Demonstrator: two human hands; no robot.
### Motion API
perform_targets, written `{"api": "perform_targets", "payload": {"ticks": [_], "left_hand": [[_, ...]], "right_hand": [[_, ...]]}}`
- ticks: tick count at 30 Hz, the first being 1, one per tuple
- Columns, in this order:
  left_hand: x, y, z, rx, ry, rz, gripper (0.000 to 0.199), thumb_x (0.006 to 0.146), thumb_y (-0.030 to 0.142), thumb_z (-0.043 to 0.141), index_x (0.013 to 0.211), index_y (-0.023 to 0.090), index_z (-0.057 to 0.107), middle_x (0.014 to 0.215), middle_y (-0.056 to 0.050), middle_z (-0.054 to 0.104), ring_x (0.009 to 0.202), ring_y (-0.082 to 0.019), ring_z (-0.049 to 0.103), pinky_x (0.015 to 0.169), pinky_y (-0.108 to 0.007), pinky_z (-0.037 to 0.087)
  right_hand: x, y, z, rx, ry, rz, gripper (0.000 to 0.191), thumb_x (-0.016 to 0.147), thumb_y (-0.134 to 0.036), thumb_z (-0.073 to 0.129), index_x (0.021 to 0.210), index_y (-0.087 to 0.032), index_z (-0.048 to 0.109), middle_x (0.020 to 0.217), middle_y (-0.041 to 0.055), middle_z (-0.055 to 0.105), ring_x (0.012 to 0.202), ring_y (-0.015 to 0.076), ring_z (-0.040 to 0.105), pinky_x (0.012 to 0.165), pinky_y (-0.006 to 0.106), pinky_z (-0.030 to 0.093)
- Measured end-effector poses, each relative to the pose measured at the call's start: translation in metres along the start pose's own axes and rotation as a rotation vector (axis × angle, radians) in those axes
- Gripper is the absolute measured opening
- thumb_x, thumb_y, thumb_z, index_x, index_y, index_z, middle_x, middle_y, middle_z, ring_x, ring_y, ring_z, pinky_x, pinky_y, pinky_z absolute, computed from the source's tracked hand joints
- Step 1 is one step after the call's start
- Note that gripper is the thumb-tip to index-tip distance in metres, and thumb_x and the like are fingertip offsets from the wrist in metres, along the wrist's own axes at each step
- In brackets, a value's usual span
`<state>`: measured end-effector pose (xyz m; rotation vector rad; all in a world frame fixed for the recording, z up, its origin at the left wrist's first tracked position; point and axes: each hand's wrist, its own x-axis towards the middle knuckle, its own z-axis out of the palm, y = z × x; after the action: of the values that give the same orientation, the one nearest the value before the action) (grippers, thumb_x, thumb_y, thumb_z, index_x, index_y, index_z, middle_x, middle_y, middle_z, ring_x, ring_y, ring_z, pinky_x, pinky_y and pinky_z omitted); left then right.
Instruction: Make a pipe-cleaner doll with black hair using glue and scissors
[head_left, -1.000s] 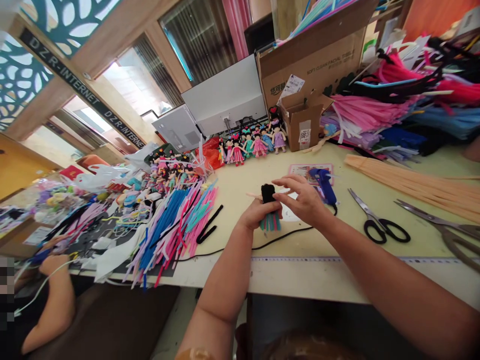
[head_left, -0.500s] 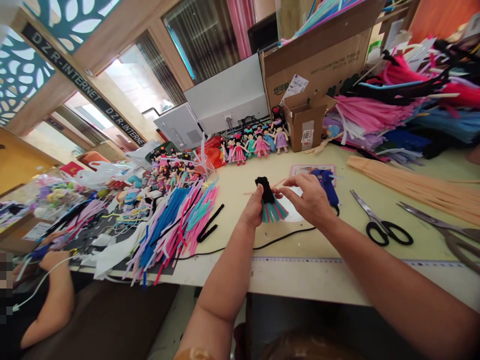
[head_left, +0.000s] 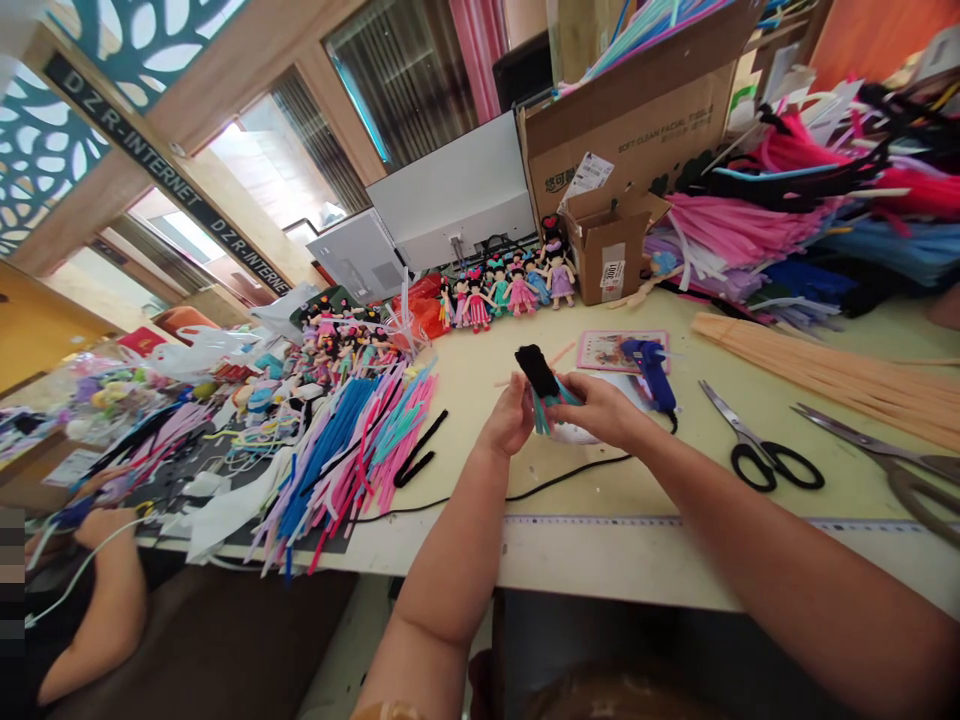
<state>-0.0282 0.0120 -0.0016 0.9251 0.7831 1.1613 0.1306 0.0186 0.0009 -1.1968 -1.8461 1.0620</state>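
Note:
A small doll (head_left: 536, 370) with a black top and a teal and pink striped skirt is held up over the yellow table. My left hand (head_left: 510, 415) is closed on its left side. My right hand (head_left: 600, 405) has its fingers closed round the right side of the skirt. Thin peach stems stick out behind the doll on both sides. Just right of my right hand lies a blue glue gun (head_left: 652, 375), beside a pink-edged card (head_left: 600, 350). Black-handled scissors (head_left: 757, 450) rest farther right.
Bundled peach stems (head_left: 825, 375) and larger scissors (head_left: 885, 455) lie right. Finished dolls (head_left: 517, 285) stand behind, by a small carton (head_left: 607, 250). Coloured stems (head_left: 352, 440) and a bent black stem (head_left: 420, 450) lie left. A black cord crosses the table. A person's arm (head_left: 112, 580) is far left.
The doll has turned and tilted between my hands. My right hand has moved down and left from above the doll's right side and closed on the skirt.

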Motion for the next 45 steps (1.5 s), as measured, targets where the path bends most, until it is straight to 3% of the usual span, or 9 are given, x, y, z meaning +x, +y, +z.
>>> {"api": "perform_targets", "payload": {"ticks": [6,12,17,21,30,36,40,45], "left_hand": [[0.001,0.009,-0.007,-0.006,0.151,0.013,0.059,0.073,0.072,0.055,0.095,0.018,0.065,0.096,-0.009,0.069,0.094,-0.023,0.063,0.07,-0.031,0.05],[-0.001,0.008,-0.006,0.07,0.109,0.007,0.055,0.067,0.069,0.065,0.09,0.018,0.066,0.089,-0.006,0.068,0.083,-0.021,0.064,0.066,-0.031,0.05],[-0.001,0.002,-0.003,0.14,0.088,-0.016,0.047,0.061,0.055,0.076,0.086,0.017,0.065,0.078,-0.003,0.066,0.07,-0.016,0.062,0.062,-0.028,0.048],[0.0,-0.001,0.0,0.152,0.131,-0.032,0.042,0.058,0.044,0.081,0.085,0.016,0.066,0.075,-0.001,0.065,0.064,-0.013,0.059,0.059,-0.026,0.045],[0.002,0.0,0.001,0.11,0.202,-0.005,0.04,0.055,0.041,0.082,0.08,0.014,0.067,0.072,-0.001,0.065,0.063,-0.012,0.058,0.058,-0.025,0.042],[0.002,-0.001,-0.001,0.128,0.207,-0.017,0.044,0.059,0.05,0.079,0.081,0.016,0.065,0.073,-0.001,0.065,0.063,-0.012,0.058,0.057,-0.024,0.042],[0.0,0.0,-0.001,0.13,0.171,-0.025,0.052,0.065,0.065,0.068,0.081,0.016,0.064,0.078,-0.005,0.068,0.074,-0.017,0.062,0.059,-0.026,0.045],[0.0,0.001,-0.001,0.157,0.154,-0.042,0.054,0.069,0.069,0.063,0.084,0.016,0.063,0.089,-0.007,0.069,0.08,-0.018,0.062,0.062,-0.026,0.044]], "right_hand": [[0.002,-0.002,-0.006,0.01,0.015,0.047,0.023,0.067,-0.037,0.065,0.082,-0.02,0.061,0.072,-0.0018,0.059,0.068,0.0153,0.05,0.058,0.026,0.035],[0.002,-0.001,-0.007,-0.006,0.021,0.044,0.022,0.068,-0.039,0.063,0.08,-0.02,0.059,0.071,-0.0015,0.058,0.066,0.0152,0.049,0.056,0.026,0.034],[0.002,0.0,-0.005,-0.028,0.021,0.022,0.021,0.069,-0.038,0.063,0.079,-0.02,0.059,0.07,-0.0016,0.058,0.066,0.0149,0.049,0.056,0.026,0.035],[0.002,0.002,-0.003,-0.067,0.014,0.026,0.023,0.069,-0.04,0.064,0.08,-0.02,0.058,0.07,-0.0021,0.058,0.066,0.0149,0.05,0.057,0.026,0.035],[0.005,0.012,0.002,-0.077,0.013,0.026,0.035,0.069,-0.05,0.065,0.087,-0.02,0.059,0.07,-0.002,0.057,0.066,0.0151,0.049,0.057,0.026,0.035],[0.005,0.012,0.001,-0.043,0.014,0.024,0.031,0.069,-0.048,0.065,0.081,-0.02,0.059,0.068,-0.002,0.054,0.065,0.0151,0.048,0.055,0.026,0.034],[0.005,0.01,0.001,0.073,-0.009,0.036,0.03,0.068,-0.045,0.064,0.082,-0.02,0.06,0.071,-0.0016,0.054,0.068,0.0156,0.048,0.059,0.027,0.036],[0.005,0.009,0.0,0.114,0.004,0.064,0.031,0.065,-0.045,0.065,0.081,-0.019,0.06,0.067,-0.0026,0.053,0.064,0.0142,0.046,0.056,0.026,0.034]]}}
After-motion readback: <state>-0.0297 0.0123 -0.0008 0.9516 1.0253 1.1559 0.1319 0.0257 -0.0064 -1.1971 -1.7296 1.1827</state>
